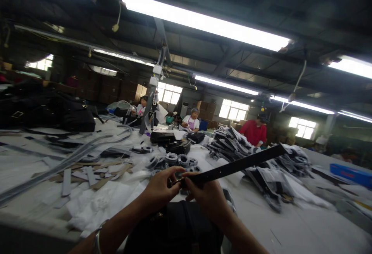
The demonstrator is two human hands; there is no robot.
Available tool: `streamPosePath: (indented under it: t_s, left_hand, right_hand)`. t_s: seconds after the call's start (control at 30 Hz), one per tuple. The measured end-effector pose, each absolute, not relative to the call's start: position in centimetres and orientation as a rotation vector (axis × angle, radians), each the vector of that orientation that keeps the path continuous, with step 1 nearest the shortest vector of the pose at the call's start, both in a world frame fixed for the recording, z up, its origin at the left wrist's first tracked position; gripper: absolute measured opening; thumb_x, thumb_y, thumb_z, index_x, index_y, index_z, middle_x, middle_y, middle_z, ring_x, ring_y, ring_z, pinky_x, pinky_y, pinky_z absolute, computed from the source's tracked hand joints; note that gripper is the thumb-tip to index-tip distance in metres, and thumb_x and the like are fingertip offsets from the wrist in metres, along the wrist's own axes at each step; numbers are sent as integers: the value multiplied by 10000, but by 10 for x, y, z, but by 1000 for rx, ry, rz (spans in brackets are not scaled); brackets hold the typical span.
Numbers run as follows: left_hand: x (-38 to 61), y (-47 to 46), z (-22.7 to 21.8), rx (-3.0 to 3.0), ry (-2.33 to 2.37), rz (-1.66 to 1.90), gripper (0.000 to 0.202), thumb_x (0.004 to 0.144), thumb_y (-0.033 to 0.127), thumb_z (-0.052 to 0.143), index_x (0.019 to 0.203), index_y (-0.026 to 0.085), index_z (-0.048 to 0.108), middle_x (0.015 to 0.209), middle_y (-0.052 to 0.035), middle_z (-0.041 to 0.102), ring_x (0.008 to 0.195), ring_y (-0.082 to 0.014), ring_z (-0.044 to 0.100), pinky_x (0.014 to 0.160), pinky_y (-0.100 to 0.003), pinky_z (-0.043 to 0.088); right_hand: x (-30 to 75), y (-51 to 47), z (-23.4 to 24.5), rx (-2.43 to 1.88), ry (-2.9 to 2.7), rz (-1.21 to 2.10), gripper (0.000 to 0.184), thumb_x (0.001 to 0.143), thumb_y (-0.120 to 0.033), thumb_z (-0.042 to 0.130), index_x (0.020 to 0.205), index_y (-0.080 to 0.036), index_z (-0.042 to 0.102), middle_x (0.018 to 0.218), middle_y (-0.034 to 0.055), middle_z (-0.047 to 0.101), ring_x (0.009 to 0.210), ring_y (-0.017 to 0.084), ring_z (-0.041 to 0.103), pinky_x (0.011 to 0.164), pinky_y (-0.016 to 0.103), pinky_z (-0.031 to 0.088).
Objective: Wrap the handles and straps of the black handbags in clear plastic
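Note:
A long black strap (238, 165) runs from my hands up to the right, above the white table (290, 227). My left hand (159, 190) is closed in a pinch on the strap's near end, where a small metal piece shows. My right hand (207, 196) is closed round the strap just beside it. A black bag (174, 230) lies under my wrists at the table's front edge.
Several coiled straps (174, 160) lie just beyond my hands. A heap of black and white pieces (232, 141) sits to the right, white wrapping (99, 203) and cardboard strips to the left. Three other people (255, 130) work at the far end. A blue tray (351, 174) is at far right.

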State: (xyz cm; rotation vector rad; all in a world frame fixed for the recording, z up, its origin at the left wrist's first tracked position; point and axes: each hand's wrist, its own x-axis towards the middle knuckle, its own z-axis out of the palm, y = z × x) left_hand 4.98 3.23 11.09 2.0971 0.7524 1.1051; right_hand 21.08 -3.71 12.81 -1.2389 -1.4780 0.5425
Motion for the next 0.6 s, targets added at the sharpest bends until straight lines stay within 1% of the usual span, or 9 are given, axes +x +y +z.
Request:
streamPosePath:
  t_s: [0.07,0.13,0.17,0.23,0.3,0.37,0.43,0.53,0.6]
  left_hand:
    - [52,34,111,2086,760,1125,342,774,287,628,1105,213,678,678,26,594,619,-156,574,580,-241,425]
    - [51,37,112,1996,718,1108,311,784,325,628,1061,190,661,680,25,594,601,-159,581,572,-251,435]
    - [50,38,113,1938,669,1093,303,786,346,635,1037,177,652,698,15,612,610,-166,597,579,-258,448]
    - [45,40,115,1847,562,1072,309,779,363,664,1013,162,642,768,-19,669,678,-192,640,624,-277,479]
    - [38,40,118,1825,499,1085,353,749,342,719,1048,169,649,900,-54,717,825,-230,670,727,-300,502]
    - [31,38,120,1836,497,1079,416,736,328,754,1118,198,652,1042,-65,725,963,-256,662,829,-317,496]
    - [25,37,121,1863,542,1068,420,750,341,753,1142,217,664,1096,-62,723,1009,-265,653,875,-328,483]
    - [20,36,120,1910,624,1089,375,783,381,723,1123,226,695,1051,-57,733,954,-258,665,849,-332,483]
    - [20,38,118,1938,647,1124,371,783,392,723,1122,241,706,1068,-54,722,973,-259,656,859,-332,472]
  right_hand:
    - [205,-36,134,-1285,-1617,345,201,814,-343,660,955,-245,765,831,64,759,554,207,673,522,327,543]
    - [202,-36,148,-1313,-1721,225,173,796,-255,639,898,-262,779,718,29,741,555,192,647,556,305,509]
    - [201,-35,157,-1309,-1739,225,169,773,-225,640,863,-257,780,688,19,729,570,188,638,564,293,495]
    - [203,-33,178,-1263,-1722,345,157,718,-186,656,806,-234,776,733,14,726,593,164,610,546,259,462]
    - [206,-30,201,-1180,-1671,585,153,701,-180,660,805,-200,771,780,19,712,553,113,540,483,214,397]
    - [211,-28,222,-1086,-1627,811,148,720,-199,670,828,-167,766,728,8,668,495,62,436,428,178,305]
    - [215,-27,242,-970,-1569,948,148,739,-217,685,845,-147,760,655,-16,610,457,31,345,394,159,239]
    - [222,-29,268,-821,-1492,987,142,742,-233,714,849,-146,750,682,-15,625,441,15,330,366,142,249]
    - [227,-32,281,-768,-1490,953,170,748,-223,732,909,-171,740,801,5,685,470,18,409,391,131,329]
